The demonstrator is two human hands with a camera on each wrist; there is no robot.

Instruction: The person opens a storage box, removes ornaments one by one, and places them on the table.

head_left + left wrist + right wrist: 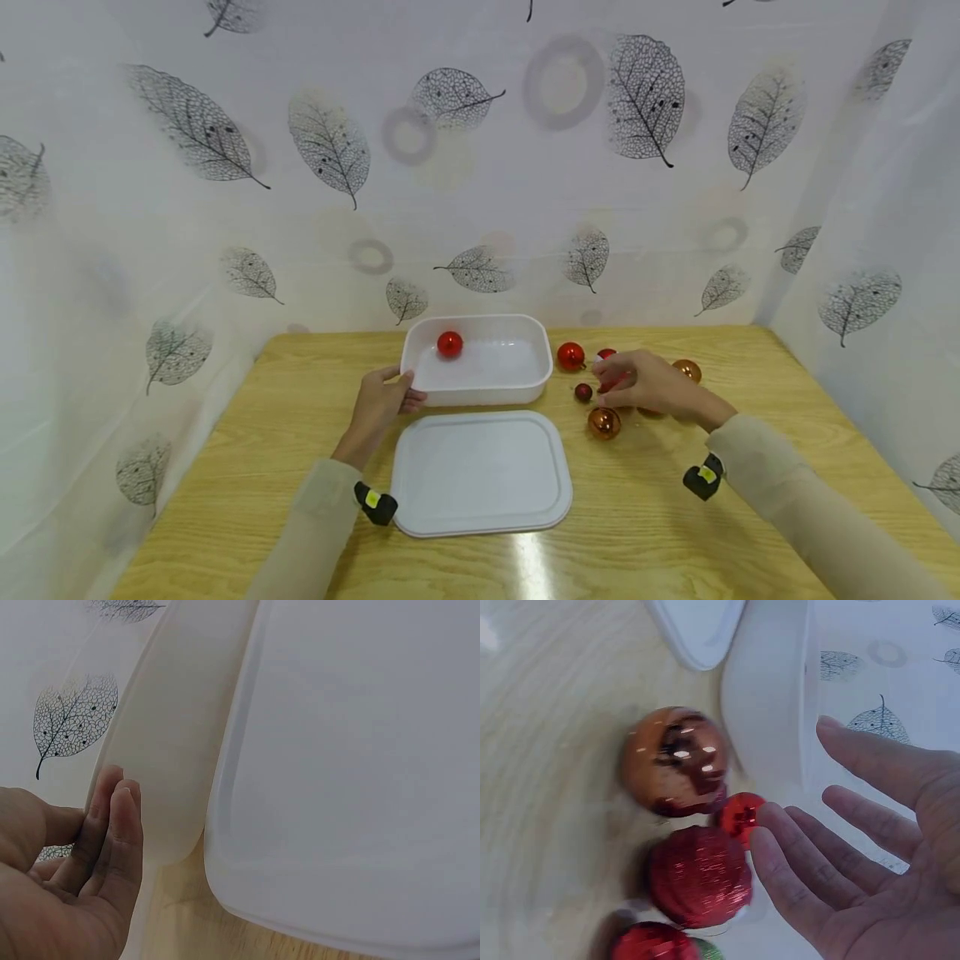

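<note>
A white plastic tub (480, 397) stands at the back of the table with a shiny red ball ornament (450, 344) inside. My left hand (378, 404) grips the tub's front left corner; in the left wrist view its fingers (124, 825) lie on the outer wall. To the right of the tub, my right hand (652, 385) is over a group of ball ornaments, thumb and fingers spread with nothing between them. Near its fingertips are a copper ball (675, 760), a ridged glittery red ball (697, 877) and a smaller red ball (740, 817).
A white lid (480, 471) lies flat in front of the tub. Another shiny red ball (571, 357) rests close to the tub's right side, and an orange-gold ball (687, 370) lies beyond the right hand. A leaf-patterned curtain (480, 192) hangs behind the wooden table (247, 467).
</note>
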